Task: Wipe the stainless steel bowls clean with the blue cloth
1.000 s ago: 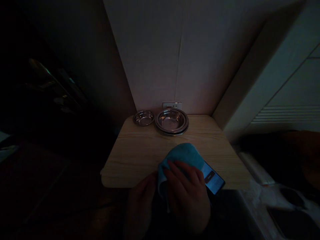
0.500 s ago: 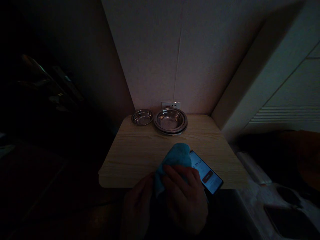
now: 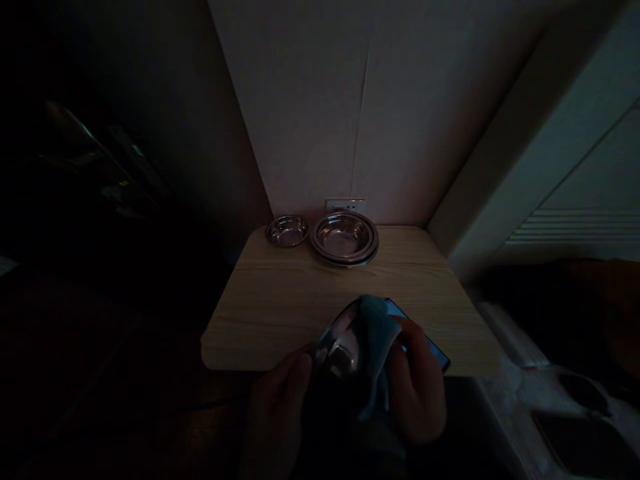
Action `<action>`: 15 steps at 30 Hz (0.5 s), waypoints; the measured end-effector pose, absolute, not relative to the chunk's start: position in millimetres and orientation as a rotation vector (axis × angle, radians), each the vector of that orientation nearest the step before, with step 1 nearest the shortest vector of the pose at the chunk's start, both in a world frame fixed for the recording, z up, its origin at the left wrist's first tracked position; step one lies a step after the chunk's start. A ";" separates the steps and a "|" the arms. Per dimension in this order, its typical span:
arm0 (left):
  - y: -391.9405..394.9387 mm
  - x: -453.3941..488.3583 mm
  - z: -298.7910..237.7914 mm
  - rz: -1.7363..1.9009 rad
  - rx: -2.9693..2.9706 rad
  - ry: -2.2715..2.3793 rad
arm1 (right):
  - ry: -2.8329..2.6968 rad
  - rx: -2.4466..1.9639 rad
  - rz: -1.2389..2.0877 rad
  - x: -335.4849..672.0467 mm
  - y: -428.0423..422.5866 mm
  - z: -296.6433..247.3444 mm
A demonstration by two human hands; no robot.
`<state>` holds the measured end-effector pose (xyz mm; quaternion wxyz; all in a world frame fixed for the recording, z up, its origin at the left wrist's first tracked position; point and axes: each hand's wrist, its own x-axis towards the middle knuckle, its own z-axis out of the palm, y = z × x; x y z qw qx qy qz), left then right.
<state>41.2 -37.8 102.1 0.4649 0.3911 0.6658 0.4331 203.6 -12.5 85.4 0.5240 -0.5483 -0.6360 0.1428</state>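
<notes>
The left hand [image 3: 277, 407] gripped a stiff, likely slippery steel bowl [image 3: 343, 343] by its near rim, while right hand [image 3: 417, 390] fingers pinched a soft blue cloth [image 3: 375, 333] against it.

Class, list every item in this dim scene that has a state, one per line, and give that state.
Shiny steel bowl: tilted, in left hand grip.
Blue cloth: draped over bowl rim, under right hand.
Smartphone: flat on wooden table, mostly hidden.
Large steel bowls: stacked, upright.
Small steel bowl: upright, apart.

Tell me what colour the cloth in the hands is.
Light blue cloth, seen in the head view.
</notes>
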 end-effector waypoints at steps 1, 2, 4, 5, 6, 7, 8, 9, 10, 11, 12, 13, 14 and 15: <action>-36.9 41.2 101.4 1.062 0.973 1.632 | -1.600 -1.258 0.269 200.6 -16.6 85.9; -36.1 41.1 100.7 1.059 0.990 1.630 | -1.688 -1.201 0.189 196.7 -20.0 87.2; -35.1 40.9 98.9 1.053 1.034 1.618 | -1.845 -1.086 0.035 188.2 -23.9 91.4; -35.1 40.7 98.1 1.052 1.055 1.608 | -1.906 -1.036 -0.020 184.8 -24.1 93.9; -35.3 40.6 97.4 1.052 1.069 1.600 | -1.954 -0.997 -0.057 182.6 -23.2 96.3; -35.8 40.6 97.0 1.054 1.074 1.603 | -1.985 -0.972 -0.086 181.8 -21.3 98.3; -36.2 40.8 97.0 1.051 1.073 1.615 | -2.005 -0.965 -0.105 182.3 -18.7 99.7; -36.5 41.1 97.3 1.049 1.070 1.635 | -2.012 -0.984 -0.121 183.9 -15.8 100.6; -36.6 41.6 97.8 1.044 1.070 1.657 | -2.011 -1.023 -0.134 185.9 -13.1 100.9; -36.4 42.2 98.4 1.037 1.073 1.676 | -2.004 -1.069 -0.144 187.7 -11.2 100.7; -35.9 42.7 98.9 1.031 1.081 1.691 | -1.996 -1.104 -0.153 188.7 -10.5 100.1; -35.2 43.1 99.2 1.025 1.092 1.699 | -1.995 -1.114 -0.158 188.7 -11.1 99.4; -34.6 43.4 99.2 1.023 1.101 1.705 | -2.002 -1.096 -0.160 187.5 -12.9 98.6; -34.1 43.6 98.9 1.025 1.106 1.715 | -2.011 -1.061 -0.160 185.6 -15.3 97.9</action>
